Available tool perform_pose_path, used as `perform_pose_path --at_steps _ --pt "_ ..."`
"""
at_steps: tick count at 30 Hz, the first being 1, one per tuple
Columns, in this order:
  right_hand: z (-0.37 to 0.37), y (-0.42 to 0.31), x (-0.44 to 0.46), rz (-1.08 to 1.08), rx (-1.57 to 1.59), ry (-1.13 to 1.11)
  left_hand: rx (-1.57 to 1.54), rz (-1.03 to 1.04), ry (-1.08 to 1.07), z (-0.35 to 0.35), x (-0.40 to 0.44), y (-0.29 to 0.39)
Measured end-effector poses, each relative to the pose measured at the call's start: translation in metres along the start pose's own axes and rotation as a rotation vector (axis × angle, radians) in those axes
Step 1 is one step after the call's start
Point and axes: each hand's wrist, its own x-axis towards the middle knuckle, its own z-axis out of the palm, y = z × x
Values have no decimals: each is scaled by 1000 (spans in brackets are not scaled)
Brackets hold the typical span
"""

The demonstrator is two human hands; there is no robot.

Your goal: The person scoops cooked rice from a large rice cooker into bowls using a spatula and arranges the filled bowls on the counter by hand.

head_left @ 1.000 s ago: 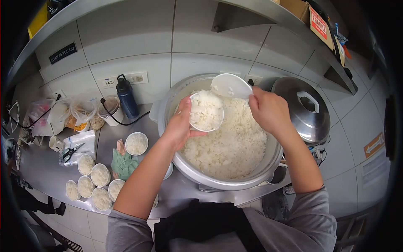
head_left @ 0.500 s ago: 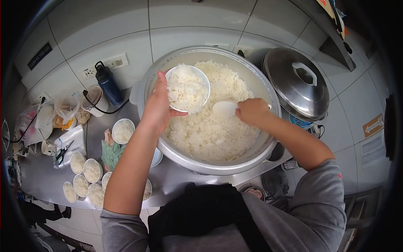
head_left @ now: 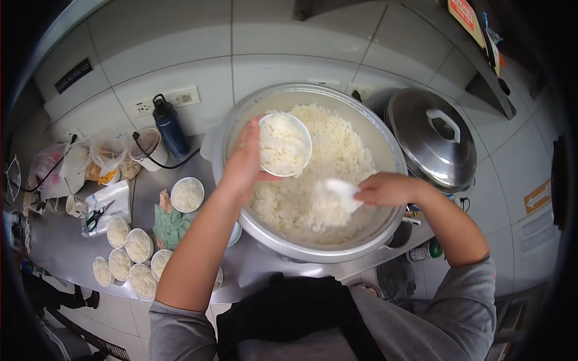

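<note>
My left hand (head_left: 244,159) is closed around a white bowl (head_left: 284,144) heaped with cooked rice. It holds the bowl tilted over the left side of a large metal rice pot (head_left: 289,243). Gripped in my right hand (head_left: 385,189) is a white rice paddle (head_left: 344,191), low over the front right of the pot. A clump of rice (head_left: 328,207) sits on the paddle, slightly blurred. Loose rice (head_left: 331,135) fills much of the pot behind both hands.
Several rice-filled cups (head_left: 139,245) stand left on the steel counter (head_left: 66,253), near a green cloth (head_left: 173,225) and scissors (head_left: 96,216). A blue bottle (head_left: 170,126) and a black cable are by the wall. A metal lid (head_left: 430,135) lies to the pot's right.
The paddle has come towards me and now carries a clump of rice. The bowl stays in my left hand above the pot. The whole view has shifted slightly.
</note>
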Motion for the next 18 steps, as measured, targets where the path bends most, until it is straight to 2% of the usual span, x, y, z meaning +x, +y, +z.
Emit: perform_pose_path --at_steps 2,3,5,6,8,11,14,16,18 --pt "-22 -2 -8 19 220 233 -2 -4 -5 -1 1 0" --pt "-27 -9 -11 13 218 239 21 -4 -9 0 -1 1" --pt "-33 -32 -10 45 21 737 50 2 -14 1 -2 2" --pt "-26 -39 0 43 20 745 34 -15 -22 0 -1 0" --pt "4 -49 32 65 -436 1114 17 -18 -23 -2 1 -1" --pt "48 -71 52 -87 -388 1011 -81 -51 -29 -6 4 -5" --pt "39 -71 36 -197 -255 976 -79 -45 -30 -10 8 -9" --pt "22 -74 16 -186 -317 1040 -140 -64 -70 -10 9 -9" --pt "12 -78 2 -177 -534 1128 -69 -26 -53 -7 7 -8"
